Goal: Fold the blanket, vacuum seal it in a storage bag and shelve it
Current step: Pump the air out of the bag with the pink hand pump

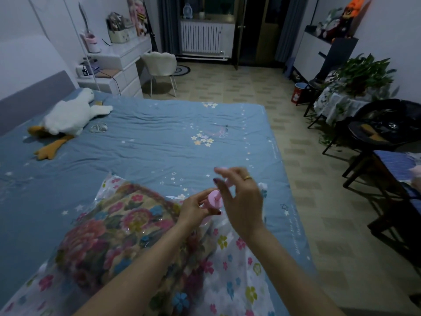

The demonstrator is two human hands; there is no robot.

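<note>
Already the folded flowered quilted blanket [118, 226] lay inside the clear flower-printed plastic storage bag [232, 265] on the blue star-patterned bed [148, 133], its long axis running from about seven o'clock toward one o'clock. At the bag's one o'clock end the left hand [196, 207] pinched a small round pink plastic valve cap [214, 201], fingers [200, 197] curled about it. The right hand [239, 201] hovered just beside it at three o'clock, loosely spread; whether it held anything I could not tell. The left was nearer; sealing looked next.
</note>
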